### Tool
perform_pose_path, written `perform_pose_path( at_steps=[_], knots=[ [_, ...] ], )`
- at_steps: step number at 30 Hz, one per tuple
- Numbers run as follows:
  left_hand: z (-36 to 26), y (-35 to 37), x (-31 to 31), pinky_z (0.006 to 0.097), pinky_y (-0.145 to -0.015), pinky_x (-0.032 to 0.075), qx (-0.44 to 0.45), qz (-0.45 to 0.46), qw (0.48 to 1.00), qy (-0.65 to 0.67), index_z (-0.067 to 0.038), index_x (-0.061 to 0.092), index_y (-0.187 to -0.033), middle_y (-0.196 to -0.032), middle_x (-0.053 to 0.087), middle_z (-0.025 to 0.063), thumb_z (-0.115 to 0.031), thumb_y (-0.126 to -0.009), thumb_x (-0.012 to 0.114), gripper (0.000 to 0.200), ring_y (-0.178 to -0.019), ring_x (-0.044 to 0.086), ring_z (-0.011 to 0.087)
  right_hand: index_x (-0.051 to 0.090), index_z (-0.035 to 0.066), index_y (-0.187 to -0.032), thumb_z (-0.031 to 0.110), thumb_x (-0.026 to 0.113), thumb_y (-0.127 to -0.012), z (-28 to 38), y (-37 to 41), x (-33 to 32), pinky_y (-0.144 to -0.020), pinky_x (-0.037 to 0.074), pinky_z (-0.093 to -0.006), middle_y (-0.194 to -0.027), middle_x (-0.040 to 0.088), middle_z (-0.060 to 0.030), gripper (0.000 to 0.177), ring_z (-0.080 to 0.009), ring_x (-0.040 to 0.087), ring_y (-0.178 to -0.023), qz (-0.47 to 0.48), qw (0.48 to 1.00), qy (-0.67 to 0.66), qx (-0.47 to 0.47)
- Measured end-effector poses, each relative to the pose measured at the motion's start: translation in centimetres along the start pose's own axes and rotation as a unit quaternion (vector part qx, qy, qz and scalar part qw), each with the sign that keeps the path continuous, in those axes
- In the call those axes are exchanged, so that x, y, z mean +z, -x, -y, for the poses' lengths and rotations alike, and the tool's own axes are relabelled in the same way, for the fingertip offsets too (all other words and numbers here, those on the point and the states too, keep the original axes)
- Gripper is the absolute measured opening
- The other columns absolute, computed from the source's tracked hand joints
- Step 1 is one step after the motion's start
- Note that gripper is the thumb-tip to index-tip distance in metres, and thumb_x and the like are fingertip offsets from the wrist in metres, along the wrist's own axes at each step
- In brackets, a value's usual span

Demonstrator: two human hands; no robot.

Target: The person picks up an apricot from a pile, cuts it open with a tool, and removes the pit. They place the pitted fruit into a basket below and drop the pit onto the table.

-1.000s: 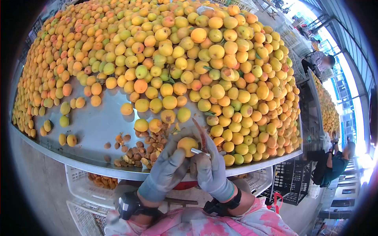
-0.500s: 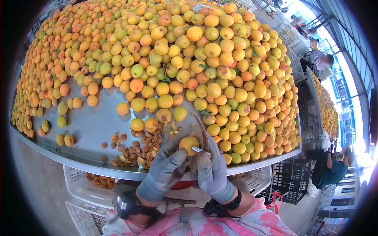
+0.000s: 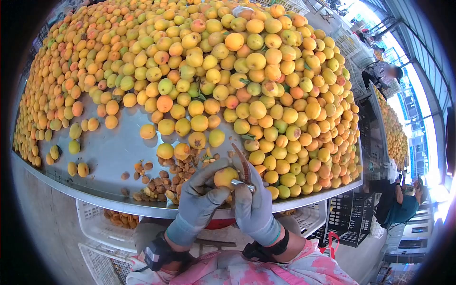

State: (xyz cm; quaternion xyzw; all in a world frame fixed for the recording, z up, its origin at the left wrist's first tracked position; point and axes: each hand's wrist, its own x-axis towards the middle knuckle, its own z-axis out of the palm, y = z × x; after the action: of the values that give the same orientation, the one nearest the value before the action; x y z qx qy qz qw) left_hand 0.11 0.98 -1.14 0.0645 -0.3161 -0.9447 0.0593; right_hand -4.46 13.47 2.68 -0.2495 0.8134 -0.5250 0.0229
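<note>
A yellow-orange apricot (image 3: 225, 177) sits between the thumb and fingers of my gloved left hand (image 3: 200, 205). My gloved right hand (image 3: 255, 209) is closed around a small tool with a silver metal end (image 3: 242, 185), its tip at the apricot's right side. A curved brown blade-like piece (image 3: 242, 164) rises from the right hand; whether it joins the silver end is hidden by the fingers. Beyond my left hand lies a heap of brown apricot pits (image 3: 161, 185) on the metal table (image 3: 124, 142).
A large mound of apricots (image 3: 285, 95) covers much of the table. Below its front edge stand white crates (image 3: 102, 230) holding orange pieces. A black crate (image 3: 350, 216) is at the right. Two people work farther right, near another apricot-covered table (image 3: 393, 128).
The apricot has turned slightly in my left hand and shifted a little left. My left fingers have moved around it. The tool's tip stays at its right side.
</note>
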Motion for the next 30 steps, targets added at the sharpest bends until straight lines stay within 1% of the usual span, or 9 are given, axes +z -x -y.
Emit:
perform_pose_path(
  at_steps=[3,5,8,15,21,24,26,29,30],
  knots=[
    [-0.4,0.1,0.0,0.0276,-0.091,0.048,0.017,-0.013,0.999,-0.047,0.001,0.051,-0.131,-0.122,0.059,0.0084,-0.018,-0.081,0.077,0.06,-0.106,0.058,0.0145,0.042,-0.002,-0.134,0.022,0.05,-0.094,0.0,-0.3,0.2,-0.057,0.05,-0.038,-0.082,0.064,-0.0223,0.048,-0.0361,0.065,-0.066,-0.003,1.0,0.005,-0.017],
    [-0.5,0.3,-0.2,0.0249,-0.085,0.05,0.02,-0.029,0.997,-0.065,0.002,0.051,-0.13,-0.12,0.059,0.0082,-0.015,-0.081,0.076,0.057,-0.102,0.059,0.0131,0.042,-0.001,-0.134,0.022,0.05,-0.094,0.5,-0.2,0.2,-0.057,0.05,-0.0383,-0.085,0.064,-0.023,0.047,-0.0369,0.065,-0.066,0.029,0.998,0.014,0.044],
    [-0.9,0.4,-0.3,0.0223,-0.081,0.051,0.05,-0.035,0.991,-0.118,0.002,0.051,-0.131,-0.119,0.06,0.0084,-0.011,-0.082,0.074,0.055,-0.099,0.06,0.0116,0.042,-0.001,-0.134,0.023,0.049,-0.094,0.4,-0.4,0.5,-0.057,0.05,-0.0385,-0.085,0.064,-0.0223,0.047,-0.0372,0.065,-0.067,0.024,0.999,0.038,0.016],
    [-1.4,0.6,-0.6,0.0248,-0.085,0.05,0.075,-0.04,0.988,-0.133,0.002,0.05,-0.131,-0.121,0.06,0.0105,-0.007,-0.083,0.072,0.054,-0.101,0.06,0.0134,0.041,0.002,-0.137,0.027,0.049,-0.095,-0.6,-0.3,1.8,-0.056,0.049,-0.04,-0.077,0.064,-0.019,0.049,-0.0372,0.064,-0.064,0.01,1.0,0.016,-0.013],
    [-1.0,0.4,-0.6,0.0274,-0.089,0.049,0.106,-0.062,0.972,-0.199,0.004,0.05,-0.13,-0.121,0.06,0.0131,-0.007,-0.083,0.072,0.054,-0.103,0.06,0.0153,0.043,0.002,-0.135,0.029,0.046,-0.097,-0.2,-0.5,1.4,-0.057,0.049,-0.0403,-0.075,0.064,-0.019,0.046,-0.0363,0.064,-0.065,0.038,0.996,0.059,0.045],
    [-1.0,0.1,-0.3,0.0275,-0.09,0.048,0.113,-0.046,0.975,-0.184,0.004,0.049,-0.131,-0.121,0.06,0.0127,-0.007,-0.083,0.072,0.054,-0.105,0.059,0.0156,0.044,0.001,-0.133,0.029,0.046,-0.097,-1.3,-0.3,1.4,-0.057,0.049,-0.0389,-0.069,0.061,-0.0162,0.045,-0.0325,0.063,-0.061,0.056,0.997,-0.01,0.051],
    [-0.4,-0.1,-0.3,0.0272,-0.092,0.047,0.073,-0.06,0.983,-0.159,0.004,0.048,-0.132,-0.122,0.059,0.012,-0.007,-0.083,0.072,0.055,-0.106,0.058,0.0152,0.044,-0.001,-0.131,0.032,0.044,-0.099,-1.6,-0.1,0.7,-0.056,0.049,-0.0377,-0.066,0.059,-0.0108,0.047,-0.0268,0.059,-0.056,0.083,0.974,-0.14,0.159],
    [-0.8,-0.5,0.3,0.0263,-0.092,0.047,0.054,-0.05,0.989,-0.126,0.004,0.048,-0.132,-0.122,0.059,0.0104,-0.007,-0.082,0.073,0.056,-0.106,0.057,0.0141,0.046,-0.004,-0.125,0.042,0.04,-0.1,-1.4,0.0,0.3,-0.048,0.045,-0.0325,-0.062,0.054,-0.0057,0.052,-0.0185,0.051,-0.048,0.075,0.946,-0.209,0.238],
    [-0.6,-0.6,0.1,0.0263,-0.092,0.047,0.053,-0.052,0.989,-0.127,0.004,0.048,-0.132,-0.122,0.059,0.0104,-0.007,-0.082,0.073,0.056,-0.106,0.057,0.0141,0.046,-0.004,-0.125,0.042,0.04,-0.1,-0.7,-0.3,-0.2,-0.048,0.045,-0.0325,-0.062,0.054,-0.0057,0.052,-0.0185,0.051,-0.048,0.076,0.945,-0.211,0.239]
  ],
)
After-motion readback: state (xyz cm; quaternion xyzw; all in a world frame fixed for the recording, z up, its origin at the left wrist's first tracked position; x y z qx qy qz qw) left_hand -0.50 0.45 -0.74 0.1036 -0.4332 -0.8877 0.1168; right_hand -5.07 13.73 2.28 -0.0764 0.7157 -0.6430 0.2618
